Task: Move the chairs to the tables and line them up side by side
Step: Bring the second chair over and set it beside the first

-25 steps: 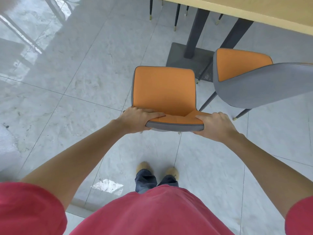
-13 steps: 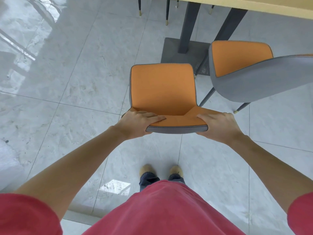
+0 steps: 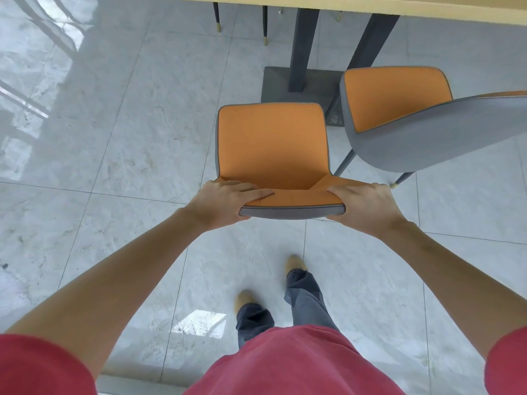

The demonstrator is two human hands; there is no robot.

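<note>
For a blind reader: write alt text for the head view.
Both hands, left hand and right hand, grip the backrest top of an orange chair, facing a wooden table. A matching second chair stands to its right on the tiled floor.

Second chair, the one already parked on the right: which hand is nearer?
Right. The right hand grips the held chair beside the second chair; the left hand grips its far side.

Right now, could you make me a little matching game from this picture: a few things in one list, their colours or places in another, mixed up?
Things:
1. held chair
2. second chair
3. table
4. left hand

Descriptions:
A. pale wood top, at the upper edge
B. grips the near chair's back, left end
C. stands to the right, grey back showing
D. orange seat, gripped by both hands

Pairs: 1-D, 2-C, 3-A, 4-B
</note>
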